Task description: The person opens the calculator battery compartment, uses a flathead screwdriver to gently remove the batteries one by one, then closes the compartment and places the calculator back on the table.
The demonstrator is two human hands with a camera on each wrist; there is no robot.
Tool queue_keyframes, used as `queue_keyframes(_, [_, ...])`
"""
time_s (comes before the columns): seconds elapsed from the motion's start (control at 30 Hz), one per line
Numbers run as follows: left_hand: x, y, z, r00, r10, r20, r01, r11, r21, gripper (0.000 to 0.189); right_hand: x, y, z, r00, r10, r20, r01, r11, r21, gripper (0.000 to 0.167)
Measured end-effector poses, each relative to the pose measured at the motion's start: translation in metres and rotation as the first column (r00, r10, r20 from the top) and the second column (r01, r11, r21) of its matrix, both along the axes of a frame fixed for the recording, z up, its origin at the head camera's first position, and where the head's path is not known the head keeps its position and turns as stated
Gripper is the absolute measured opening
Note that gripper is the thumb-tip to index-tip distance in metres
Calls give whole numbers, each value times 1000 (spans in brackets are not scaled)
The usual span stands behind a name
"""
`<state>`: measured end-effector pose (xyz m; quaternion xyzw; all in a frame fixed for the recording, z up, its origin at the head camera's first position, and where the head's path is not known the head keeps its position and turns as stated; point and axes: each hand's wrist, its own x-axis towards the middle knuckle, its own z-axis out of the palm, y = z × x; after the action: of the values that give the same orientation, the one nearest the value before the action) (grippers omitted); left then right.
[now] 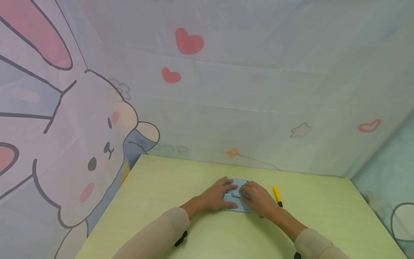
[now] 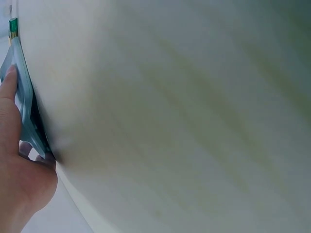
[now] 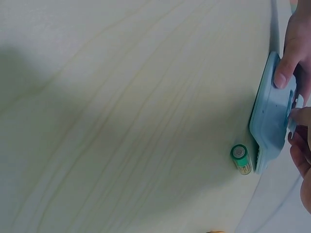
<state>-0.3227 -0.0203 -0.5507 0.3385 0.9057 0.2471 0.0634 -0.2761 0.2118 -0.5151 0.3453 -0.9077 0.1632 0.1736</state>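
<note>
A flat light-blue plastic case [image 1: 240, 206] with a slot-like recess lies on the table, its recessed face up. My left hand [image 1: 217, 194] holds it from the left, fingers spread over its top and thumb along the near edge. At the recess, my right hand [image 1: 258, 198] pinches a small light-blue flap [image 3: 292, 127] between thumb and fingers. In the right wrist view, a green and gold battery [image 3: 241, 159] sits on the table beside the case. The left wrist view has my left thumb on the case's edge [image 2: 24, 97], with dark shadow underneath.
A yellow pen-like tool [image 1: 276, 194] with a black end lies right of my right hand on the pale wooden table [image 1: 161, 180]. Behind the table hangs a cloth backdrop [image 1: 242, 90] printed with a rabbit and hearts. A grey loop-shaped line [image 1: 392, 219] shows at the far right.
</note>
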Motion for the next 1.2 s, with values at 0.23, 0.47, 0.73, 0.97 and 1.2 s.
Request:
queue_keyframes(0.23, [-2, 0, -1, 1000, 0, 6, 0, 1000, 4, 83, -2, -3, 0, 1000, 9, -2, -9, 1000, 19, 17])
queue_keyframes(0.47, [1, -1, 4, 1000, -9, 26, 8, 1000, 17, 83, -6, -4, -6, 999, 29, -32, -29, 1000, 8, 18])
queue_keyframes(0.73, [4, -1, 7, 999, -11, 32, 11, 1000, 22, 83, -7, -5, -5, 1000, 28, 0, -28, 999, 37, 16])
queue_keyframes(0.97, [0, -1, 3, 1000, -8, 30, 8, 1000, 16, 84, -9, -5, -4, 999, 42, 12, -43, 998, 52, 17])
queue_keyframes(1.2, [-2, 0, 0, 1000, -7, 21, 7, 1000, 15, 84, -12, -3, -6, 997, 61, 36, -62, 997, 36, 16])
